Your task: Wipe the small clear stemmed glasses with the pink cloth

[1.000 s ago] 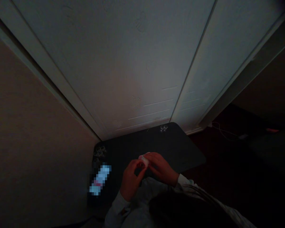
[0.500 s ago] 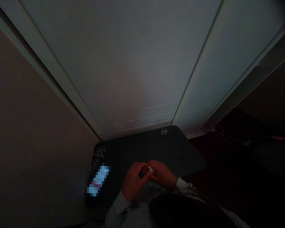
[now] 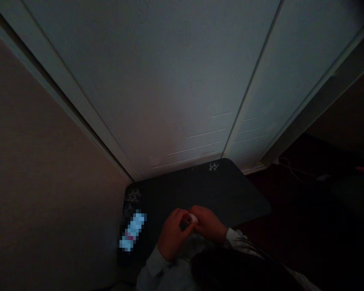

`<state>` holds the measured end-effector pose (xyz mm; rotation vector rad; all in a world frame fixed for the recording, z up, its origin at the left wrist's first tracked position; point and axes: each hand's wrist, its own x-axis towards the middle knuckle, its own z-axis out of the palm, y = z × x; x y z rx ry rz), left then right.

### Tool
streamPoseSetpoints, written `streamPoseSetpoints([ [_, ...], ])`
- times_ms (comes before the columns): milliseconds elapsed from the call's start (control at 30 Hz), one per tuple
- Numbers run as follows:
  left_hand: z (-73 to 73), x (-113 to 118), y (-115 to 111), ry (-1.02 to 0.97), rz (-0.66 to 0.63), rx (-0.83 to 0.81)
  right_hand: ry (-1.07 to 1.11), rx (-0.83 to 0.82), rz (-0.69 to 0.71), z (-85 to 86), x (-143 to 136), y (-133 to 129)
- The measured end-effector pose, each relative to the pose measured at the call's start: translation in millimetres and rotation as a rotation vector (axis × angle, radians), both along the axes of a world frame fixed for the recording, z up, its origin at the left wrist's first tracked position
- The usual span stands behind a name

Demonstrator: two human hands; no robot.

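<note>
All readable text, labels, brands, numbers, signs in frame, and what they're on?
None readable.
Bright rectangle on the dark table: pixelated, unreadable.
Pale object in the hands: too small and dim to tell.
White panel: hearts and lines, no lettering visible.

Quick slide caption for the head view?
Left hand and right hand hold a small pale object at a dark table.

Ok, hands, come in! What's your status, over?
Left hand, right hand: both on small pale object. Object mostly covered, too dim to name. Bright pixelated patch leftward, apart.
</note>
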<state>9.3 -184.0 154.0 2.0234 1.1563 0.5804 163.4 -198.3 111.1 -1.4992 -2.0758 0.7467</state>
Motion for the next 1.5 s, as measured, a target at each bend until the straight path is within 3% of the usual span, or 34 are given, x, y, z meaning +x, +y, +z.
streamPoseSetpoints([
  [267, 7.7, -12, 9, -0.046, 0.068, -0.013, 0.185, -0.019, 0.02, 2.0, -6, 1],
  [667, -12.1, -31, 18, -0.234, 0.263, -0.239, 0.357, -0.101, -0.013, 1.0, -12, 3],
  [1000, -18.8, -41, 12, -0.38, 0.37, -0.4, 0.43, -0.164, 0.013, 13.2, -14, -1],
  [1267, -20.3, -20, 7, -0.376, 0.413, -0.382, 0.546, -0.178, -0.095, 6.6, -11, -2],
  [1500, -21.8, -11, 14, -0.42, 0.345, -0.446, 0.683, -0.188, -0.168, 5.3, -5, 4],
])
